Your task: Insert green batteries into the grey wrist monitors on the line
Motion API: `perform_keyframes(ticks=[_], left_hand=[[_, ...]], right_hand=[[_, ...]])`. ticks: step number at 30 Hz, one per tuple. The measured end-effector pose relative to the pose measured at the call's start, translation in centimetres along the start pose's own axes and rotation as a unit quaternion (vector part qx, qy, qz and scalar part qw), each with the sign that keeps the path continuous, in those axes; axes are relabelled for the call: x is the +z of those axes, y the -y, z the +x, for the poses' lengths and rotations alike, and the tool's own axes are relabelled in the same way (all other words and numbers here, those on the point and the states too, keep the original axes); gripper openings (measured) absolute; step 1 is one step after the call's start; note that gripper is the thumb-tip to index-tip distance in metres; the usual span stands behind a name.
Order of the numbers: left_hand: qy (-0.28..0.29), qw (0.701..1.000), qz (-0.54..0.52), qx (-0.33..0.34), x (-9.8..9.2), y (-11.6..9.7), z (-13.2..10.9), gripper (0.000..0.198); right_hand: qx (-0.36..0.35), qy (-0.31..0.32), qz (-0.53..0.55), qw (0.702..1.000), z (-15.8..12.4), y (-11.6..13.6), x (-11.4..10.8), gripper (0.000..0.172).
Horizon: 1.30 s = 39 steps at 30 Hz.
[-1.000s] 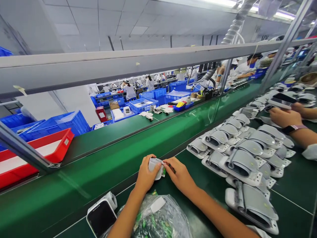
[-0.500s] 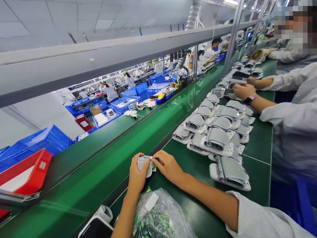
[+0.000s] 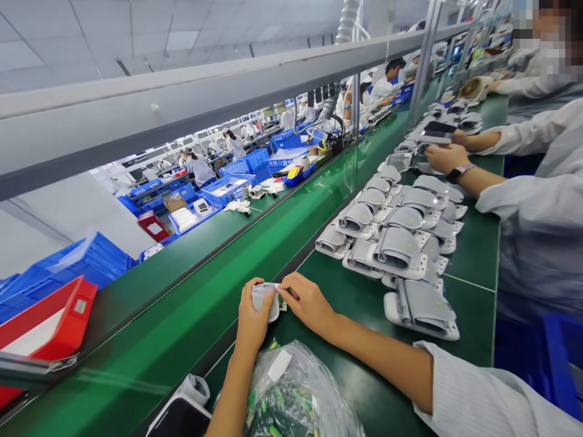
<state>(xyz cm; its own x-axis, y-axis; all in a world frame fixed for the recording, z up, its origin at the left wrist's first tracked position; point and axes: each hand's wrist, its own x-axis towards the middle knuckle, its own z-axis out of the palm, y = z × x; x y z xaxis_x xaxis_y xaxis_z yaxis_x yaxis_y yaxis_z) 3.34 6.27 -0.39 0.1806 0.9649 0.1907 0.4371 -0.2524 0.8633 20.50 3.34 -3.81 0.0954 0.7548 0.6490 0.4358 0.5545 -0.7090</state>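
Note:
My left hand (image 3: pixel 254 312) is wrapped round a small white and grey cuff unit (image 3: pixel 266 298), thumb across its front. At the unit's right end, where a bit of green shows, my right hand (image 3: pixel 310 303) has its thumb and index finger pinched together; what lies between those fingertips is too small to make out. Below my hands sits a clear plastic bag (image 3: pixel 296 388) of small green parts. Several similar grey cuff units (image 3: pixel 426 306) are stacked to the right on the green table.
A white device with a black screen (image 3: pixel 180 416) lies at the bottom left. A red bin (image 3: pixel 59 321) stands far left beyond the green belt (image 3: pixel 182 315). At right, a person's hands (image 3: pixel 449 156) hold a similar device near the stack.
The view has shifted slightly. My two hands keep nearly the same hold on the unit. The neighbouring person's device has tilted a little.

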Motion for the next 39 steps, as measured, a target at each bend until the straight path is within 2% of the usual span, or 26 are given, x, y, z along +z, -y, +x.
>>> perform_keyframes(ticks=[9,16,19,22,27,31,33,36,39], left_hand=[[-0.014,1.000,0.001,0.009,0.1,0.2,0.0,0.047],[-0.008,1.000,0.003,0.023,0.2,0.8,0.2,0.045],[-0.005,1.000,0.001,0.019,0.2,0.7,0.2,0.047],[-0.003,1.000,0.002,0.010,0.1,0.5,0.2,0.049],[-0.004,1.000,0.005,0.006,0.1,0.4,0.2,0.050],[-0.008,1.000,0.007,0.022,0.2,0.8,0.3,0.047],[-0.013,1.000,0.008,0.024,0.3,0.9,0.3,0.046],[-0.021,0.999,0.012,0.026,0.3,0.9,0.4,0.044],[-0.022,0.999,0.019,0.035,0.3,0.8,0.3,0.042]], right_hand=[[0.037,0.072,0.008,0.997,0.1,-0.1,-0.3,0.018],[-0.011,0.109,0.011,0.994,0.5,0.1,-1.1,0.012],[-0.022,0.108,-0.058,0.992,0.3,0.3,-1.4,0.010],[-0.042,0.128,-0.176,0.975,0.2,0.6,-1.8,0.018],[-0.046,0.201,-0.294,0.933,0.4,2.1,-2.3,0.016],[-0.030,0.251,-0.341,0.905,0.7,3.4,-2.4,0.019],[-0.006,0.263,-0.365,0.893,0.7,3.9,-2.3,0.020],[0.040,0.281,-0.392,0.875,0.7,4.1,-2.3,0.029],[0.062,0.300,-0.358,0.882,0.8,3.8,-2.4,0.035]])
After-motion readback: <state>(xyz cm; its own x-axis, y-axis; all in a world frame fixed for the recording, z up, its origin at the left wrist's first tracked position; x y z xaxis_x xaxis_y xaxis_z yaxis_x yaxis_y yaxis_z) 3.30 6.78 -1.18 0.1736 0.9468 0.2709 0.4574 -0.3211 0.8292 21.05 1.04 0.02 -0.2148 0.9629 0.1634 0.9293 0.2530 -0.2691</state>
